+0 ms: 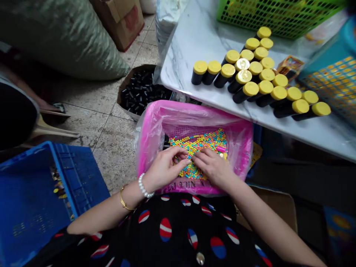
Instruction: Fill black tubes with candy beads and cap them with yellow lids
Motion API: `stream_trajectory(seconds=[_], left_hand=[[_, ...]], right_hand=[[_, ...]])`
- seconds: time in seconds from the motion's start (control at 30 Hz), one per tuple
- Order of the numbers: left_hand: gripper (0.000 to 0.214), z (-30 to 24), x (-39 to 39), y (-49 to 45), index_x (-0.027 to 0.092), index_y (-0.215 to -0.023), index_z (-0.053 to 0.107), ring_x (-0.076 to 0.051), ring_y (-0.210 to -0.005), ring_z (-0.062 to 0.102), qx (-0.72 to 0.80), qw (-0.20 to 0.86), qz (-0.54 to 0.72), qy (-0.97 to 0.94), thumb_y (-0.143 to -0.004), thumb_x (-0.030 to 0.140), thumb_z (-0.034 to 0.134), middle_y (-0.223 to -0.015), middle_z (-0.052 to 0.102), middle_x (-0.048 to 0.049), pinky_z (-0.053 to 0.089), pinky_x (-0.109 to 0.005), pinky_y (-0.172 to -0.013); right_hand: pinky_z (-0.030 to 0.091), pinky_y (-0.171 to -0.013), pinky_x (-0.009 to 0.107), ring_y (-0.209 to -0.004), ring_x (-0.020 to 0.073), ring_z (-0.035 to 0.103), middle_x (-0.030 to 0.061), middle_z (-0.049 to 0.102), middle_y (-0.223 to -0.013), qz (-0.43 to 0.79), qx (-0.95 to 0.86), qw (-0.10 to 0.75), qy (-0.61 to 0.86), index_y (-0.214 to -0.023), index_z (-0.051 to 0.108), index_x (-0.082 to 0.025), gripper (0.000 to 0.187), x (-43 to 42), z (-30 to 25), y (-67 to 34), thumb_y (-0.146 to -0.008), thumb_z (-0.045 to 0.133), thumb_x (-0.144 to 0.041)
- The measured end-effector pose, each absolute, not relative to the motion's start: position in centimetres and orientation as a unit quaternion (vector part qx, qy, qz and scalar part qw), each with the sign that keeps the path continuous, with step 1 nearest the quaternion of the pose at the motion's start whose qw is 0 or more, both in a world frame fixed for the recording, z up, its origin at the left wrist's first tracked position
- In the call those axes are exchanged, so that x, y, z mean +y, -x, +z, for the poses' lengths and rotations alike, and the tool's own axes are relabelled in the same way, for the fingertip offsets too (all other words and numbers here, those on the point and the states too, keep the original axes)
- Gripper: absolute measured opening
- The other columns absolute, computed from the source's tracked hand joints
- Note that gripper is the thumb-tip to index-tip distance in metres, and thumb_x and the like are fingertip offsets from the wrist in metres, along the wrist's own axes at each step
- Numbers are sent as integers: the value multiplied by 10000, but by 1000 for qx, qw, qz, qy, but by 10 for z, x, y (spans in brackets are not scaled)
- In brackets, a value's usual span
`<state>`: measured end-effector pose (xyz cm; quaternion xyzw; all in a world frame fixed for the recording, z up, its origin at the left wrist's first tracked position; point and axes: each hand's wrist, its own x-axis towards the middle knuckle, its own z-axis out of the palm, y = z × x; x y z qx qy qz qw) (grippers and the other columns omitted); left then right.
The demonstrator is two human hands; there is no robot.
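Left hand (164,168) and right hand (213,167) curl downward side by side, fingertips (187,160) almost meeting among tiny multicoloured beads (198,142); whether they pinch any cannot be told. Beads lie heaped inside a pink plastic-lined tray (164,116). Beyond: a marble tabletop (191,40) bearing yellow-capped black tubes (250,89). Speckled tile floor (111,155) holds a cardboard box (125,83) of uncapped black tubes (141,92) and a blue plastic crate (41,154).
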<state>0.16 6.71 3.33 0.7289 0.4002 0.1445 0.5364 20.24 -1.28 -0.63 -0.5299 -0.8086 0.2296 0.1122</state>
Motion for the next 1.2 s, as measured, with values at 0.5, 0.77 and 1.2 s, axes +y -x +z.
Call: stream_trajectory(seconds=[0.5, 0.77, 1.2], left_hand=[[295, 26, 58, -7, 190, -1030, 608, -197, -963, 610, 310, 496, 137, -799, -757, 127, 701, -1003, 665, -47, 494, -347, -866], [418, 19, 56, -5, 191, -1101, 609, -171, -986, 646, 320, 495, 161, -792, -728, 4, 630, -1075, 694, -35, 506, -314, -900], [423, 8, 55, -5, 199, -1073, 633, -184, -978, 657, 327, 463, 123, -815, -700, -1, 646, -1027, 709, -30, 518, -328, -887]], right_hand=[[535, -792, 380, -869, 214, 650, 66, 650, -1007, 405, -532, 328, 667, -1100, 586, -226, 269, -47, 4, -189, -836, 623, -260], [484, -846, 383, -932, 253, 589, 103, 646, -959, 282, -676, 80, 676, -1015, 651, -165, 182, -49, -11, -199, -856, 562, -172], [499, -818, 344, -889, 213, 617, 91, 655, -950, 300, -625, 176, 699, -965, 716, -190, 208, -37, -5, -190, -899, 520, -165]])
